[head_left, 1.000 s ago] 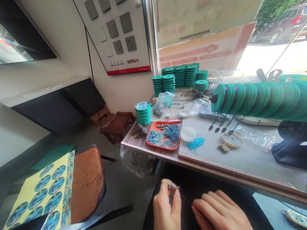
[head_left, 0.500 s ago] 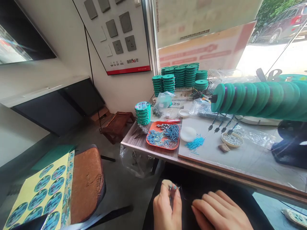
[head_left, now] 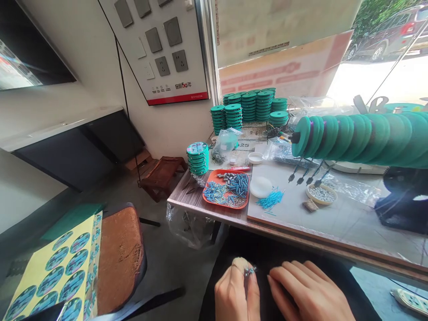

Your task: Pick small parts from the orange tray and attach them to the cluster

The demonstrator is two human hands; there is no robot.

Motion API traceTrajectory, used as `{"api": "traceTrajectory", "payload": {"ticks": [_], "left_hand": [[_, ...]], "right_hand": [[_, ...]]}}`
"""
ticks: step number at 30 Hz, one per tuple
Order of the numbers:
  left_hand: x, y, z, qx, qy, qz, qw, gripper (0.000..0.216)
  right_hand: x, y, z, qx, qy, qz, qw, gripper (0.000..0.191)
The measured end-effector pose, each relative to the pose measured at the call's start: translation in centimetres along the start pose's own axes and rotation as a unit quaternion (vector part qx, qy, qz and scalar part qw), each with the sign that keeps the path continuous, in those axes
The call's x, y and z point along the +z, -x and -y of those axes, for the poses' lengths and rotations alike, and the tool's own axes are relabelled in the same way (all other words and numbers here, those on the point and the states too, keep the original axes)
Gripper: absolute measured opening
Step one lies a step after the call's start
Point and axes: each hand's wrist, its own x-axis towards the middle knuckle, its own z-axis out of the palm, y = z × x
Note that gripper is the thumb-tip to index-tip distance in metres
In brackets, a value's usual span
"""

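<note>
Low in front of the dark cloth over my lap, my left hand (head_left: 236,290) is closed in a pinch. Small shiny metal pieces (head_left: 249,270), silvery with bluish glints, poke out between its thumb and forefinger; their exact kind is too small to tell. To its right and apart from it, my right hand (head_left: 309,290) is closed with fingers pressed together and curled down. Whatever it may hold is hidden beneath the fingers. Beyond the hands, on the table, stands an orange tray (head_left: 226,206) with blue coiled parts, grey cylinders and tiny metal bits.
Thin blue sticks (head_left: 270,198) lie beside a white round lid (head_left: 261,187). A shallow dish (head_left: 322,195) holds grey pellets. Green spools (head_left: 249,107) are stacked at the back; more sit in a row on a rod (head_left: 354,138) at right. A brown chair (head_left: 120,258) is at left.
My left forefinger has curled in and the pinch has tightened, with the metal pieces now jutting out to the right. My right hand has barely moved. The view has shifted slightly.
</note>
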Motion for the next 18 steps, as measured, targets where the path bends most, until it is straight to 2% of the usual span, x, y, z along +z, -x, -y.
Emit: {"api": "traceTrajectory", "payload": {"ticks": [5, 9, 13, 15, 16, 18], "left_hand": [[-0.2, -0.1, 0.0, 0.008, 0.011, 0.003, 1.000, 0.013], [-0.4, -0.5, -0.8, -0.029, 0.066, 0.008, 0.997, 0.010], [-0.8, -1.3, -1.6, -0.084, 0.198, 0.007, 0.977, 0.013], [-1.1, -1.7, -1.8, -0.169, 0.310, 0.044, 0.934, 0.025], [-1.4, -1.9, -1.8, -0.231, 0.373, 0.081, 0.895, 0.029], [-1.8, -2.4, -1.9, -0.338, 0.478, 0.168, 0.793, 0.032]], "right_hand": [[0.2, 0.4, -0.2, 0.000, 0.001, 0.008, 1.000, 0.036], [0.5, 0.5, -0.3, 0.005, -0.009, -0.005, 1.000, 0.030], [0.4, -0.1, -0.1, -0.071, 0.001, 0.032, 0.997, 0.026], [0.5, -0.3, 0.0, -0.103, 0.007, 0.024, 0.994, 0.028], [0.6, -0.4, 0.1, -0.120, 0.003, 0.019, 0.993, 0.033], [0.8, -0.3, 0.3, -0.159, -0.010, 0.020, 0.987, 0.040]]}}
